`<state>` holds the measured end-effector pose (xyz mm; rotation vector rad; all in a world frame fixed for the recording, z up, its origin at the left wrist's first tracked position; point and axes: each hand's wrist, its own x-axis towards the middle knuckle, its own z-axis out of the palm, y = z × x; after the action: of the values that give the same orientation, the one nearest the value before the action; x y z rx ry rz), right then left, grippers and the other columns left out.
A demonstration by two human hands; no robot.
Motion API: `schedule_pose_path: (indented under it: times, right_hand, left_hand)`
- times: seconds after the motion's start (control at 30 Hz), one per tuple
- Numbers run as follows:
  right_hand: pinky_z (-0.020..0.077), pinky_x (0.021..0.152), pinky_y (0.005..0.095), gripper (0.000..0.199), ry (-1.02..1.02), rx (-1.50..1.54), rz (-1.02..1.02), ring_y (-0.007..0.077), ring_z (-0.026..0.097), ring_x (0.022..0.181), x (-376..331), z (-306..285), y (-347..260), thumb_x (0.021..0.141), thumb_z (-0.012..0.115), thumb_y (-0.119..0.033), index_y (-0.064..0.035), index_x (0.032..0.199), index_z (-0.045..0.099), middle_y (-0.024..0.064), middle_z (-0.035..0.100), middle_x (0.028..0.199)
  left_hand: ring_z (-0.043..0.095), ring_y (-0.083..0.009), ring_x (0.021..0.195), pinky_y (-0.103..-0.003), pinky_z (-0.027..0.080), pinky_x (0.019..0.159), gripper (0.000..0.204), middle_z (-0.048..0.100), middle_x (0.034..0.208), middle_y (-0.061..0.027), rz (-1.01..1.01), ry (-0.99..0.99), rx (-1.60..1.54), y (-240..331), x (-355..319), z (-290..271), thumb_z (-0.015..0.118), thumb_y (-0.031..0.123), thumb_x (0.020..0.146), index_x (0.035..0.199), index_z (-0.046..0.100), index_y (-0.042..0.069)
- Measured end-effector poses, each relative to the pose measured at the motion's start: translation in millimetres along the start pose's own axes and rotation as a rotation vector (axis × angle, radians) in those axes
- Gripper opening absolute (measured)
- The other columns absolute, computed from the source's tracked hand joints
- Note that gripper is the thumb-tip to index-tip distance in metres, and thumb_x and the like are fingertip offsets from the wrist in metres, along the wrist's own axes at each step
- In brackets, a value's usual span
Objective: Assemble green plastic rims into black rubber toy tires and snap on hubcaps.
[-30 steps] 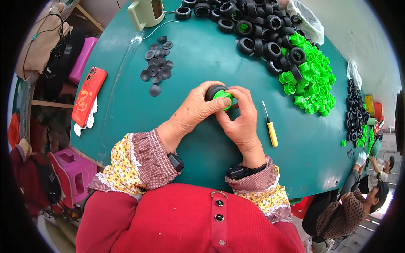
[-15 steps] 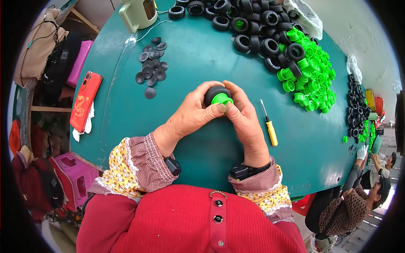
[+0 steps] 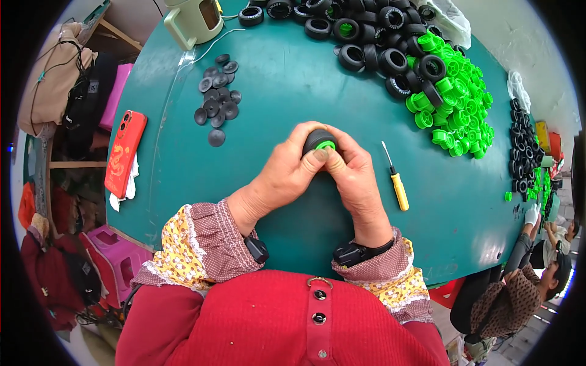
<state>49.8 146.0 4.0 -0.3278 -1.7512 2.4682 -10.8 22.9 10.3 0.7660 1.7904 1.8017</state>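
Note:
Between my two hands, over the middle of the table, is a small black toy tire [image 3: 313, 139] with a green wheel rim [image 3: 328, 145] seated inside it. My left hand [image 3: 292, 160] grips the tire from the left, its thumb pressed against the green rim. From the other side my right hand [image 3: 349, 163] closes round the tire, its thumb also on the rim. The thumbs meet and cover part of the rim. A yellow-handled screwdriver [image 3: 399, 190] lies right of my right hand. Several dark round discs [image 3: 217, 104] lie beyond my left hand.
Black tires [image 3: 351, 57] are heaped at the far side beside a pile of green rims [image 3: 458, 116]. A red phone [image 3: 126, 152] rests on white tissue at the left edge. A pale green mug-like container [image 3: 194, 23] stands far left. Another person [image 3: 510, 299] works at the right.
The green rim, which stood out of the tire before, now sits deeper inside it under my thumbs. My view has shifted slightly.

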Motion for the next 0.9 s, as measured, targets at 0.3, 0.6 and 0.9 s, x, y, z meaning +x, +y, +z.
schedule_pose_path:
  times: [0.3,0.6,0.9]
  right_hand:
    - [0.0459,0.068,0.0209,0.040,0.051,-0.017,-0.024,0.0078,0.052,0.081,1,-1,5,0.083,0.059,-0.019,-0.0008,0.117,0.047,0.0026,0.056,0.095]
    - [0.0456,0.067,0.0196,0.036,0.031,-0.064,0.005,0.0081,0.054,0.079,4,-3,3,0.081,0.061,-0.018,0.0005,0.109,0.048,0.0043,0.057,0.094]
    - [0.0466,0.071,0.0227,0.026,0.078,-0.120,-0.086,0.0097,0.055,0.081,3,6,-1,0.083,0.057,-0.011,0.0022,0.105,0.049,0.0055,0.058,0.089]
  left_hand:
    - [0.051,-0.0136,0.092,-0.026,0.043,0.079,0.039,0.051,0.101,-0.0058,-0.072,-0.044,-0.172,0,2,-5,0.045,0.029,0.089,0.117,0.039,0.002]
    - [0.053,-0.0093,0.084,-0.023,0.045,0.073,0.043,0.054,0.094,-0.0031,-0.281,-0.025,-0.559,-1,9,-21,0.055,0.034,0.084,0.111,0.047,0.002]
    - [0.054,-0.0099,0.072,-0.021,0.047,0.064,0.035,0.054,0.091,-0.0043,-0.097,-0.015,-0.206,-4,13,-24,0.055,0.022,0.085,0.111,0.046,0.000]
